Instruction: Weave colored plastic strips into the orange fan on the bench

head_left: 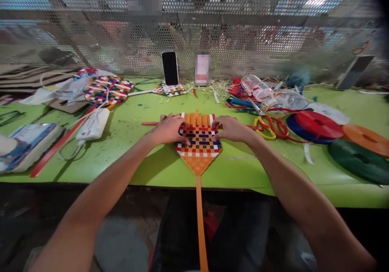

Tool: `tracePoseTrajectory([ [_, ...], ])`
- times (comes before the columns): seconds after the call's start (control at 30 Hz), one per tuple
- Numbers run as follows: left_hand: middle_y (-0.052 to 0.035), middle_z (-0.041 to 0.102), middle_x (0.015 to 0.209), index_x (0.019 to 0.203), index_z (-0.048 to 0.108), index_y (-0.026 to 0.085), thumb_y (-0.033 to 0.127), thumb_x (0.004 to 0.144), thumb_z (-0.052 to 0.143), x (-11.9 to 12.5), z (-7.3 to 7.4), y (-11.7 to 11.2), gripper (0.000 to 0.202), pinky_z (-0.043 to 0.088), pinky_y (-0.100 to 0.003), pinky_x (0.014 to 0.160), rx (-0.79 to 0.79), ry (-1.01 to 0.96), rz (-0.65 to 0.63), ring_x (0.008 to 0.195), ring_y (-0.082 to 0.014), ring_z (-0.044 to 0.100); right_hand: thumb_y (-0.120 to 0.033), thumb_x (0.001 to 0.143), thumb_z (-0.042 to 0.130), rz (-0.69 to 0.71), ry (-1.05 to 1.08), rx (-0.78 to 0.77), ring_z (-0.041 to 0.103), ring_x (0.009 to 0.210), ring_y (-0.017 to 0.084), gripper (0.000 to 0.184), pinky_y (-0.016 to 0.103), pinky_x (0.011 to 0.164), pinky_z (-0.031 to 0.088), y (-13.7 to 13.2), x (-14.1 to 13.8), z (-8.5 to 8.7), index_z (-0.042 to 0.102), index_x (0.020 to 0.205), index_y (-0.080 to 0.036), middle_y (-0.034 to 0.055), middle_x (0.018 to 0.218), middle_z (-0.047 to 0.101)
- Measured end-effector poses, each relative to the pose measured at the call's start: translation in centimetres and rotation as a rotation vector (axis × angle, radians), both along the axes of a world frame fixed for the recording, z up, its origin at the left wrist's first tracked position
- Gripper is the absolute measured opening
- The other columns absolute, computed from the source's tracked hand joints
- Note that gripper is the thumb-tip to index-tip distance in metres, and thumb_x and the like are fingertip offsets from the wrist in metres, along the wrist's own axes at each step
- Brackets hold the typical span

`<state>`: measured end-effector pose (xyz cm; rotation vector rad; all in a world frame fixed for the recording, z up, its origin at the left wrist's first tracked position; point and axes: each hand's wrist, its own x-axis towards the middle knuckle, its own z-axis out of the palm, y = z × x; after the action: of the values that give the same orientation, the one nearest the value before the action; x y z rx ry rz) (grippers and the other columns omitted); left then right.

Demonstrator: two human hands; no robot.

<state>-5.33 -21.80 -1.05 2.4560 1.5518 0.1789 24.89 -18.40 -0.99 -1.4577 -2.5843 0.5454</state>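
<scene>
A half-woven fan point(199, 142) of orange, red, white and blue strips lies on the green table point(127, 158) in front of me. Its long orange handle point(201, 223) hangs over the near edge. My left hand point(168, 129) rests on the fan's left side, fingers curled and pressing the weave. My right hand point(231, 128) presses the right side the same way, fingertips on the strips. Loose orange strip ends stick up between the two hands.
Rolls of strip in red point(317, 124), orange point(366, 138) and green point(358, 160) lie at the right, beside red and yellow scissors point(269, 128). Finished fans point(106, 90) lie at the back left. A phone point(169, 68) leans on the mesh wall. A white power bank point(94, 124) sits left.
</scene>
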Motion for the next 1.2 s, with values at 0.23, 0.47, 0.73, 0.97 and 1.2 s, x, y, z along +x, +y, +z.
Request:
tracePoseTrajectory([
  [0.23, -0.0136, 0.074, 0.124, 0.114, 0.071, 0.022, 0.077, 0.071, 0.086, 1.0, 0.0, -1.0, 0.072, 0.040, -0.051, 0.101, 0.053, 0.057, 0.087, 0.123, -0.0404, 0.062, -0.036, 0.080, 0.089, -0.015, -0.045, 0.018, 0.067, 0.106, 0.030, 0.035, 0.037, 0.086, 0.040, -0.3, -0.5, -0.1, 0.073, 0.106, -0.019, 0.0098, 0.113, 0.075],
  [0.47, -0.0139, 0.076, 0.111, 0.108, 0.072, 0.018, 0.048, 0.082, 0.090, 2.3, 0.9, -2.7, 0.043, 0.053, -0.041, 0.083, 0.025, 0.021, 0.120, 0.103, -0.0342, 0.073, -0.029, 0.078, 0.092, -0.032, -0.032, 0.032, 0.068, 0.101, 0.027, 0.035, 0.035, 0.084, 0.045, -0.7, -1.0, 0.1, 0.077, 0.106, -0.016, 0.0110, 0.112, 0.077],
  [0.73, -0.0145, 0.076, 0.116, 0.136, 0.058, 0.020, 0.037, 0.090, 0.083, 3.0, 2.3, -4.2, 0.054, 0.052, -0.039, 0.078, -0.016, 0.050, 0.100, 0.103, -0.0348, 0.075, -0.025, 0.079, 0.090, -0.031, 0.005, 0.029, 0.073, 0.093, 0.027, 0.019, 0.034, 0.080, 0.048, -1.8, -1.2, 1.1, 0.084, 0.096, -0.018, 0.0104, 0.103, 0.082],
  [0.97, -0.0110, 0.069, 0.128, 0.119, 0.068, 0.024, 0.069, 0.081, 0.085, 0.8, 1.7, -1.4, 0.061, 0.050, -0.045, 0.099, 0.112, -0.049, 0.114, 0.118, -0.0352, 0.067, -0.043, 0.083, 0.087, -0.123, 0.214, 0.096, 0.068, 0.082, 0.023, 0.029, 0.034, 0.075, 0.046, -0.7, 0.1, 1.1, 0.081, 0.097, -0.019, 0.0075, 0.097, 0.079],
  [1.2, -0.0149, 0.059, 0.143, 0.122, 0.070, 0.023, 0.079, 0.077, 0.082, 2.0, -0.4, -0.2, 0.073, 0.036, -0.057, 0.116, 0.150, -0.075, 0.048, 0.139, -0.0401, 0.049, -0.044, 0.072, 0.094, -0.092, 0.186, 0.093, 0.065, 0.093, 0.026, 0.044, 0.034, 0.081, 0.047, 0.5, 0.1, -0.3, 0.076, 0.103, -0.018, 0.0097, 0.106, 0.074],
])
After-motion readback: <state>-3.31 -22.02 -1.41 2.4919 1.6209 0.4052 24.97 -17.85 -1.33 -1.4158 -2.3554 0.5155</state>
